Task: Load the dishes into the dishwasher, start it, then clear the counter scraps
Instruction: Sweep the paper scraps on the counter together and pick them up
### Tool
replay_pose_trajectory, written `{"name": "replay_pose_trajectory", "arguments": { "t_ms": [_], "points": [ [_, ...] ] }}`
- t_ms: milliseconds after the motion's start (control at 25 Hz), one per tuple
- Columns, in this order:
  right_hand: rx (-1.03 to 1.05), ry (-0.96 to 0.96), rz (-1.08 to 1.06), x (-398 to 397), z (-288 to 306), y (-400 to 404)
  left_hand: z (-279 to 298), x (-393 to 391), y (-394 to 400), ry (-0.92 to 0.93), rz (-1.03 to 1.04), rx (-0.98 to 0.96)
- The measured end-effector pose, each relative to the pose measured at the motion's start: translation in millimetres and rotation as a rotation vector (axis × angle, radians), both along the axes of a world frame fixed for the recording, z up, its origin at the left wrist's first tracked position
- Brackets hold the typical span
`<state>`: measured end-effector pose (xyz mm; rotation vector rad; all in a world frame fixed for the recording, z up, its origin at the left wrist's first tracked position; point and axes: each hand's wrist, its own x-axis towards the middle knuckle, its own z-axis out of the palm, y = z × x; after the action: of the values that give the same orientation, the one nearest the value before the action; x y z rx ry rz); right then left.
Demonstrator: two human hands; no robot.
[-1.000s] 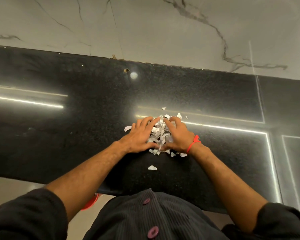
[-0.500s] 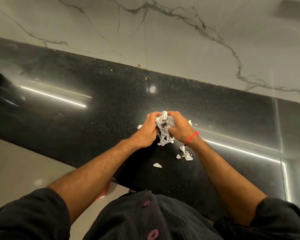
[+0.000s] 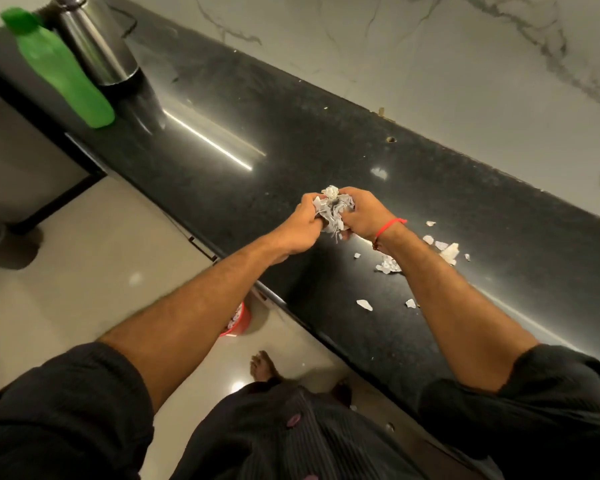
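White paper scraps [image 3: 334,210] bunched, no clear long axis, gripped between left hand [image 3: 303,226] and right hand [image 3: 364,216] curled fingers

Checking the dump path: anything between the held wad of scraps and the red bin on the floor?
Nothing visible blocks it. Left hand and right hand grip the scrap wad above the counter near its front edge. The red bin sits on the floor below, partly hidden behind the left forearm, with open floor around it.
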<state>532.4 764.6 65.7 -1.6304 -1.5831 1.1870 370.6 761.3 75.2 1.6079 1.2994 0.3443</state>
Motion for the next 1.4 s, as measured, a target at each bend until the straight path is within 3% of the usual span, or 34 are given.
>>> {"name": "replay_pose_trajectory", "arguments": {
  "t_ms": [560, 760, 960, 1120, 1400],
  "points": [
    [-0.099, 0.033, 0.268, -290, -41, 18, -50, -276, -31, -0.116, 0.439, -0.023],
    [-0.169, -0.008, 0.342, -384, -93, 14, -102, -368, -45, -0.107, 0.56, -0.169],
    [-0.29, 0.024, 0.264, -428, -163, 11, -163, -407, -48, -0.139, 0.601, -0.274],
    [-0.433, 0.075, 0.214, -448, -258, 14, -273, -417, -42, -0.187, 0.706, -0.386],
    [-0.726, 0.138, 0.002, -463, -515, 29, -540, -399, -22, -0.444, 0.981, -0.638]
  ]
}}
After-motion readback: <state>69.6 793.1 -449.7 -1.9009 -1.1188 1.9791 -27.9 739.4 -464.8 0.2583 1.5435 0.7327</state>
